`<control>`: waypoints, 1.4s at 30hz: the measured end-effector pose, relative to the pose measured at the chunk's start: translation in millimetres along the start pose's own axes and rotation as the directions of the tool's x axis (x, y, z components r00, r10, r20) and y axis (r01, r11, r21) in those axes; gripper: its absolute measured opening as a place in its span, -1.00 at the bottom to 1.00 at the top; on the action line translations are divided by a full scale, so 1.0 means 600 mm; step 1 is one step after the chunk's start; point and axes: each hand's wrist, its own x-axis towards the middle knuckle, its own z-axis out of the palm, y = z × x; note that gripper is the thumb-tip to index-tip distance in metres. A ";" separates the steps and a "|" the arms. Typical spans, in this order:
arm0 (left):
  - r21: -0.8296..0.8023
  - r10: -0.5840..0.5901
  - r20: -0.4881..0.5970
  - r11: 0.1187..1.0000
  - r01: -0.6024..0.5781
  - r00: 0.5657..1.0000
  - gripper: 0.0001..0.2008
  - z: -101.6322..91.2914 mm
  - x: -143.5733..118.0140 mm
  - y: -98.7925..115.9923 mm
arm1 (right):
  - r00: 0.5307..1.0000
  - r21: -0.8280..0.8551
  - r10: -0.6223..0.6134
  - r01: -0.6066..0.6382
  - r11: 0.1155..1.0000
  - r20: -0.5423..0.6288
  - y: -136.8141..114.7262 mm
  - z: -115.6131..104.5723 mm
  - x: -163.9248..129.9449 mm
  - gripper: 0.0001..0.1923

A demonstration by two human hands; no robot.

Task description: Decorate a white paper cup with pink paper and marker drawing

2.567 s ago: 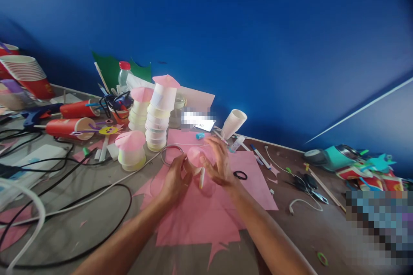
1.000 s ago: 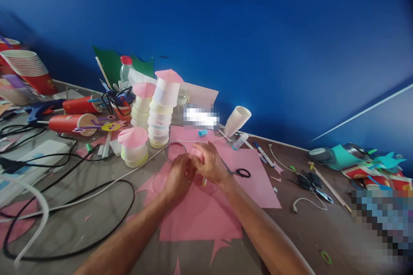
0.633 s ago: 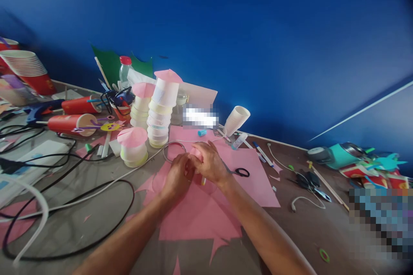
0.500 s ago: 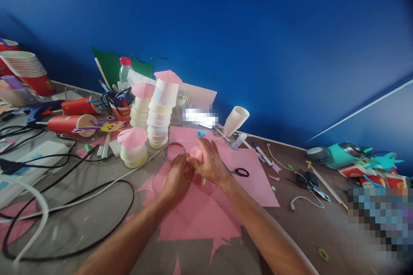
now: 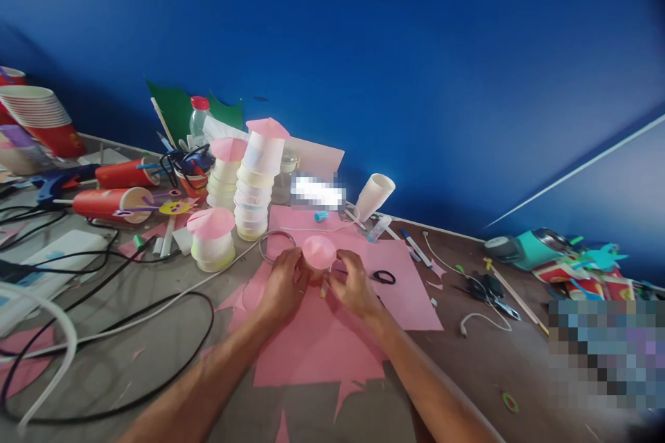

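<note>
A shallow pink paper cone (image 5: 318,251) sits on top of a small pale cup-like piece, mostly hidden between my hands. My left hand (image 5: 283,285) curls around its left side. From the right, my right hand (image 5: 354,285) grips it low down with thumb and fingers. Both hands rest over pink paper sheets (image 5: 316,353). Scissors with a black handle (image 5: 384,277) lie just right of my right hand. To the left stand a short white cup piece with a pink cone roof (image 5: 212,235) and a taller stacked tower with the same roof (image 5: 258,180).
A stack of white paper cups (image 5: 375,195) leans near the blue wall. Red paper cups (image 5: 111,204), a glue gun (image 5: 65,180) and looping cables (image 5: 208,353) crowd the left. Markers (image 5: 415,249), keys (image 5: 485,287) and a turquoise bottle (image 5: 533,249) lie to the right.
My right hand has come off the top of the pink cone and down to its right side, so the cone now shows. My left hand stays at the left side.
</note>
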 end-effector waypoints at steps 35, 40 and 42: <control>-0.294 -0.085 0.022 0.952 0.087 0.996 -0.70 -0.008 -0.015 0.002 | 0.904 0.680 0.305 -0.427 0.596 0.299 -0.008 -0.034 0.041 -0.57; -0.299 -0.062 0.071 0.951 0.081 0.996 -0.62 -0.010 -0.018 0.004 | 0.903 0.662 0.300 -0.429 0.615 0.307 -0.004 -0.031 0.039 -0.54; -0.319 -0.049 0.086 0.945 0.074 0.995 -0.58 -0.010 -0.019 0.005 | 0.906 0.653 0.291 -0.424 0.628 0.308 -0.002 -0.030 0.038 -0.52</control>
